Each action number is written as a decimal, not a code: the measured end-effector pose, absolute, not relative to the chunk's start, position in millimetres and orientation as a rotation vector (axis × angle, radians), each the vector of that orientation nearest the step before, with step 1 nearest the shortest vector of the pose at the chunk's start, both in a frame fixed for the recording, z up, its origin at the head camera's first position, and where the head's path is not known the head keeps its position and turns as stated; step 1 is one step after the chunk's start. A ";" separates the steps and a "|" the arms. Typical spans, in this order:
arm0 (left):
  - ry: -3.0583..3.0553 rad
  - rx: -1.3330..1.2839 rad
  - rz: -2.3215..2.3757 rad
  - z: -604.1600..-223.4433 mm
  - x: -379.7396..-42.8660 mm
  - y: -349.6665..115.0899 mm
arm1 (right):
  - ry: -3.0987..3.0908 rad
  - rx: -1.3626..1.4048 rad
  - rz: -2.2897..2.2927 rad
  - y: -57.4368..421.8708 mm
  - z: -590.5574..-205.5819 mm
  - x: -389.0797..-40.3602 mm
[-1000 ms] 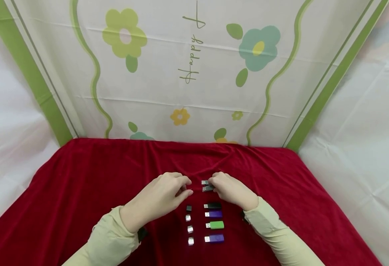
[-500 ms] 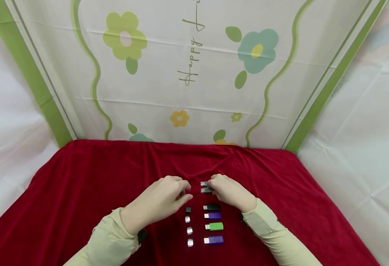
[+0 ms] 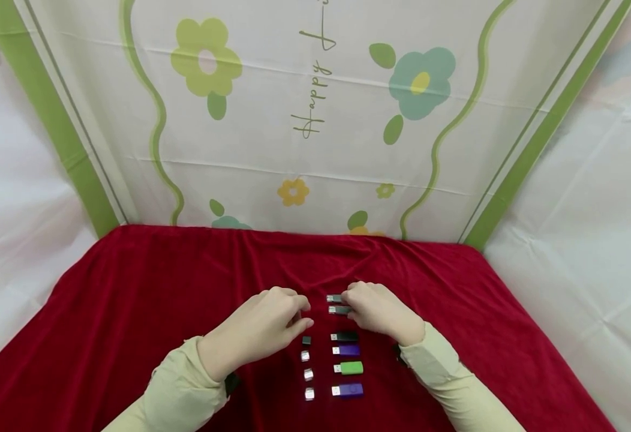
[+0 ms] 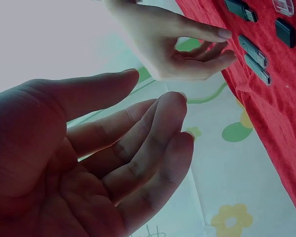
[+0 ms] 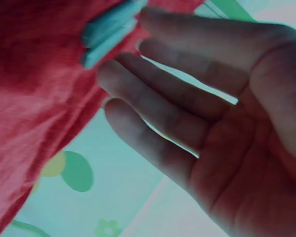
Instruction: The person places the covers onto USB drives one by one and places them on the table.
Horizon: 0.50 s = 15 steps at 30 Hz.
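Observation:
Two grey USB sticks [image 3: 338, 310] lie side by side on the red cloth, metal plugs to the left. My right hand [image 3: 380, 309] is at their right ends and partly covers them in the head view. Its fingers look loosely bent in the right wrist view, close to the blurred sticks [image 5: 108, 37]; whether they touch is unclear. My left hand [image 3: 264, 321] hovers left of the sticks, fingers relaxed, nothing in its grasp. Nearer to me lie a black USB stick [image 3: 343, 337], a purple one [image 3: 346, 350], a green one [image 3: 349, 368] and another purple one [image 3: 348, 390].
Left of the sticks runs a column of caps: a black cap [image 3: 306, 341] and three clear ones, the nearest a clear cap [image 3: 309, 394]. Red cloth [image 3: 159, 288] covers the table. A flower-printed white curtain [image 3: 261, 138] hangs behind it, with white sheets at both sides.
My right hand has shifted slightly to the right, and more of the two grey USB sticks shows. The gap between them looks a little wider. My left hand has hardly moved.

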<state>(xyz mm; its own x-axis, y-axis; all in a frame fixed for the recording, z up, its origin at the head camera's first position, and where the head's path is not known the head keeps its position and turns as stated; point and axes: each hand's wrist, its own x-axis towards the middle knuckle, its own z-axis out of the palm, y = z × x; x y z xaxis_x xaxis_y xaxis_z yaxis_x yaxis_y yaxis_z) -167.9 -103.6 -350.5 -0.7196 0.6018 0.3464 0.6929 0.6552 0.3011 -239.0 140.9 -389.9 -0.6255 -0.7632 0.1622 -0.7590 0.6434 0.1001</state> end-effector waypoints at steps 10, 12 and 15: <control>-2.682 -1.063 -0.590 -349.6 -166.2 -103.0 | -2.896 1.455 0.099 133.0 -379.0 -224.0; -2.689 -1.059 -0.588 -349.4 -166.3 -102.9 | -2.894 1.464 0.077 131.8 -380.0 -222.7; -2.693 -1.059 -0.582 -348.8 -166.6 -102.8 | -2.870 1.475 0.050 131.3 -381.0 -222.1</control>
